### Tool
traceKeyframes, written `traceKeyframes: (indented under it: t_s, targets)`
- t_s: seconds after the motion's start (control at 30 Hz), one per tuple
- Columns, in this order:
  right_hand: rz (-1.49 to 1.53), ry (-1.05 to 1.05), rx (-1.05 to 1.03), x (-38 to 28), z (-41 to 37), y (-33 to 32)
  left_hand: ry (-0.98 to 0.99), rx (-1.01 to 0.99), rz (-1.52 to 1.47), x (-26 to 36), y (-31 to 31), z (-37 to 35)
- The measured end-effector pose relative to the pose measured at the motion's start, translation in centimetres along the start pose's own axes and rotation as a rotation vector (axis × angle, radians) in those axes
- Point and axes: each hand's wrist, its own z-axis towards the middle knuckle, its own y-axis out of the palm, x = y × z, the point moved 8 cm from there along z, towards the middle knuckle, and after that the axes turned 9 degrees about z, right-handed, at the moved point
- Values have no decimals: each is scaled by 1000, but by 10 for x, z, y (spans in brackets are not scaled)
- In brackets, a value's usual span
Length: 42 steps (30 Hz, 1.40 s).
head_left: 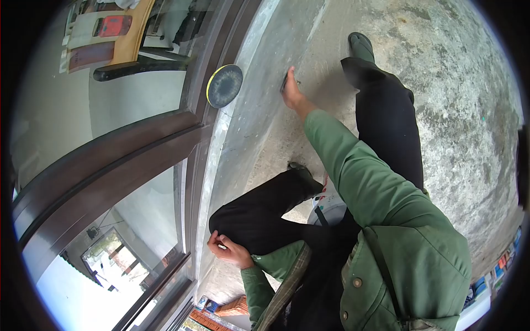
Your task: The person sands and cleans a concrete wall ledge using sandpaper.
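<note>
"Disc (224,86), black face, yellow edge. Position?"

"By the brown frame (160,146), overlapping the pale sill (213,160) as seen from here. Leaning or flat, I can't tell."

"Either hand on it?"

"Neither. Right hand (292,95) is the nearer, apart from it, arm stretched towards the grey wall (262,60)."

"And that grip?"

"Fingers bent round a thin dark piece (284,84). Only an edge shows; the hand hides the rest. Contact with the wall: can't say."

"Left hand (229,252)?"

"At the bent left knee (221,218). Fingers loosely curled, grip slack, nothing visible in it."

"Posture, clothing?"

"Low, legs spread. Green jacket (408,265), black trousers (389,127). Right boot (361,47) far out on the mottled floor (464,105); left boot (301,170) drawn in closer."

"Between the legs?"

"Bucket (335,214), whitish, partly covered by trousers and sleeve. A dark strip crosses it. Contents unclear."

"Glass (127,105)?"

"Shows a bench (126,48) with a red thing (115,26) on it, well apart from both hands."
</note>
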Motion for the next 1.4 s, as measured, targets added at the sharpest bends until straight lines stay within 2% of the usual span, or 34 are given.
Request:
traceKeyframes:
  t_s: [0.13, 0.27, 0.4, 0.5, 0.63, 0.67, 0.73, 0.83, 0.9, 0.93, 1.0, 1.03, 1.13, 1.2, 1.3, 1.4]
  targets:
    - [-104, 333, 46, 89, -25, -22, 10, -9, -5, 8, 5, 7]
    - [7, 359, 47, 91, -38, -12, 34, -55, 24, 19, 8, 10]
    - [52, 35, 87, -4, 9, -14, 57, -69, 33, 21, 8, 8]
    - [52, -72, 45, -33, 41, -35, 70, -69, 39, 28, 10, 9]
    - [-31, 24, 42, 32, 19, -32, 39, -63, -6, 37, 14, 14]
    - [-69, 102, 79, 56, 8, -31, 42, -66, -8, 40, 16, 14]
    - [-104, 185, 121, 64, 6, -35, 45, -75, -17, 43, 17, 16]
    - [5, 101, 86, 27, 22, -22, 55, -93, 24, 45, 15, 15]
    - [42, -98, -23, -32, 24, 5, 41, -83, 8, 42, 18, 16]
    - [44, -96, -21, -30, 30, 6, 22, -76, -11, 39, 17, 15]
    - [-363, -292, 246, -48, 35, -3, 37, -75, -10, 41, 18, 16]
    - [-361, -300, 246, -40, 33, -11, 52, -78, -6, 44, 18, 17]
    - [-171, 97, 25, 49, 9, -29, 68, -86, -6, 46, 20, 17]
    - [-75, 328, -42, 103, -23, -29, 75, -76, -7, 50, 20, 19]
    - [50, 424, -2, 107, -56, -8, 87, -97, 13, 49, 19, 18]
    - [117, 376, 8, 83, -33, -4, 108, -115, 28, 48, 19, 17]
